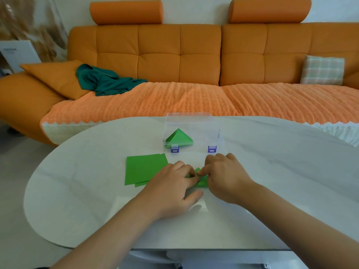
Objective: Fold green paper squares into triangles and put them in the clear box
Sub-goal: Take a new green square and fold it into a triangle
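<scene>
A small folded piece of green paper lies on the white table between my hands, mostly hidden by my fingers. My left hand presses on its left part, fingertips on the paper. My right hand pinches its right part from the other side. A stack of flat green paper squares lies just left of my left hand. Beyond them stands the clear box with blue latches, lid up, holding folded green triangles in its left half.
The white table has a rounded far edge. Behind it runs an orange sofa with a teal cloth and a checked cushion.
</scene>
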Tool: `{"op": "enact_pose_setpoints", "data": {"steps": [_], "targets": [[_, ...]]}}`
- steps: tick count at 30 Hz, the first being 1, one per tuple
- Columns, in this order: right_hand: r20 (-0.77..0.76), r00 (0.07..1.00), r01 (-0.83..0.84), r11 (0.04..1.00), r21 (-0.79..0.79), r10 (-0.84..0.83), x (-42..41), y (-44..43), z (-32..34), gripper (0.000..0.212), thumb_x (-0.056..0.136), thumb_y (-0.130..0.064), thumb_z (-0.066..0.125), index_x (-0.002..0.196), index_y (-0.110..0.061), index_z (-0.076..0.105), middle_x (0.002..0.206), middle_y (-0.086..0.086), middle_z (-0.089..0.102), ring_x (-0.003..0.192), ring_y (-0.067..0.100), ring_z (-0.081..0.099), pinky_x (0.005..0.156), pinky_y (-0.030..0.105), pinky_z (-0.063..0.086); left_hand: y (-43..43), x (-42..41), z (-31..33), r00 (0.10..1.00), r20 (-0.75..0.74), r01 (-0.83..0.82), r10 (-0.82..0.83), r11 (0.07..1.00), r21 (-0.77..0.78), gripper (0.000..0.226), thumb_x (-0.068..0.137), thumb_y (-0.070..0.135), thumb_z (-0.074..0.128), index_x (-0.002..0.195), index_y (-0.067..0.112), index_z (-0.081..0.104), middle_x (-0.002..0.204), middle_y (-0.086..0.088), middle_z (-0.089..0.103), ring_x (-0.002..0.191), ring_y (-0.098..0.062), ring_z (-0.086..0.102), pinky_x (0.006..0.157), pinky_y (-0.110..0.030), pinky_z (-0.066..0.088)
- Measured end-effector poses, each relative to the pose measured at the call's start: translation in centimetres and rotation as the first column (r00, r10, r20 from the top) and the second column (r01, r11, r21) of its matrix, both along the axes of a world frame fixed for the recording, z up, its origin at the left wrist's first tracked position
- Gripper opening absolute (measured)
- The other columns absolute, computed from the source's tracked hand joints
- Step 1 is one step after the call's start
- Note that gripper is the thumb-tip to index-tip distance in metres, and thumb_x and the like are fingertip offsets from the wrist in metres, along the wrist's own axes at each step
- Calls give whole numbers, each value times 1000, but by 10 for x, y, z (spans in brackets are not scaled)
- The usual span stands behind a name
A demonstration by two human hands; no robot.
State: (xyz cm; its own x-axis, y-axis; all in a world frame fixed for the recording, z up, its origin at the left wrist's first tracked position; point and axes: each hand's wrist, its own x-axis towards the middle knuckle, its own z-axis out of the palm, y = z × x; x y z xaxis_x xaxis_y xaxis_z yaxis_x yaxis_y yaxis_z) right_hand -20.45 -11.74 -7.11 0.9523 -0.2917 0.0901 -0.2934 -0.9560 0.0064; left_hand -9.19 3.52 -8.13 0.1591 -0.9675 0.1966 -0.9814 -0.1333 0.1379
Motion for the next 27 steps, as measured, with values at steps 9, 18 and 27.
{"op": "enact_pose_setpoints", "data": {"steps": [9, 18, 27], "targets": [[82, 996, 23, 1000, 1, -23, -2, 4, -6, 75, 73, -36, 3, 106, -35, 70, 95, -6, 55, 85, 20, 46, 76, 36, 32, 23, -19, -11, 989, 133, 56, -56, 998, -1, 65, 96, 58, 33, 138, 14, 55, 142, 2, 54, 136, -16, 41, 121, -31, 15], [88, 995, 56, 998, -32, -53, -6, 11, -11, 43, 89, -51, 38, 111, -32, 71, 95, -6, 57, 86, 19, 49, 80, 36, 36, 28, -24, -12, 994, -107, 14, -9, 999, 42, 63, 94, 63, 38, 144, 24, 39, 151, 13, 31, 135, -5, 28, 114, -23, 26], [47, 992, 116, 993, 22, -117, -22, 10, -10, 49, 93, -57, 43, 138, -38, 48, 130, -7, 50, 116, 20, 48, 96, 37, 34, 28, -22, -18, 992, -126, -7, 16, 997, 76, 71, 91, 68, 37, 150, 28, 32, 154, 14, 25, 141, -4, 21, 118, -25, 20]]}}
